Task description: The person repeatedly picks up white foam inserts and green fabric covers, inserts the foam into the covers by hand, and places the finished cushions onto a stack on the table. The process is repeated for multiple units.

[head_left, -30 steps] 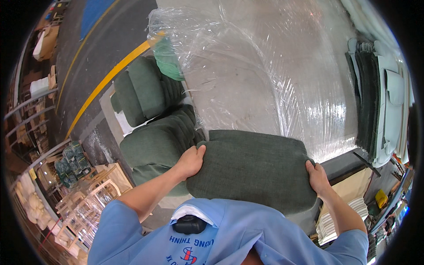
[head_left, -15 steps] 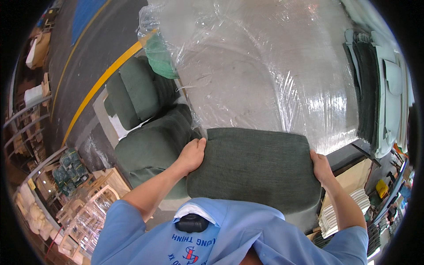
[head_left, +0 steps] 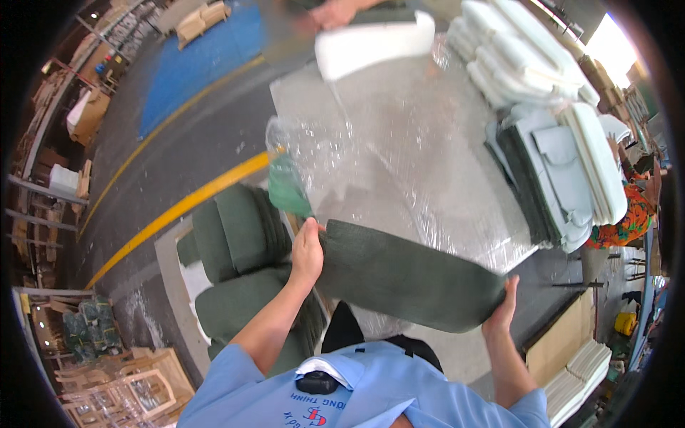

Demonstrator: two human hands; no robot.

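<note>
Since the earlier frame, your dark green cushion (head_left: 410,278) has tipped and slants lower at right in the head view. Your left hand (head_left: 307,251) grips its left end, your right hand (head_left: 502,310) its right; the cushion spans between them.

a flat bright-blue patch of floor (head_left: 193,78) fills the upper left, with a low pile of pale brown pieces (head_left: 202,21) at its top. a broad yellow painted line (head_left: 242,172) slants across the dark grey floor (head_left: 185,153). in the lower left, dark green bundles in shiny wrap (head_left: 89,328) sit above pale wooden frames (head_left: 171,378). in the lower right, thin white stacked sheets (head_left: 581,378) lie beside a tan flat board (head_left: 564,332); a small yellow object (head_left: 626,323) is near the right edge.
</note>
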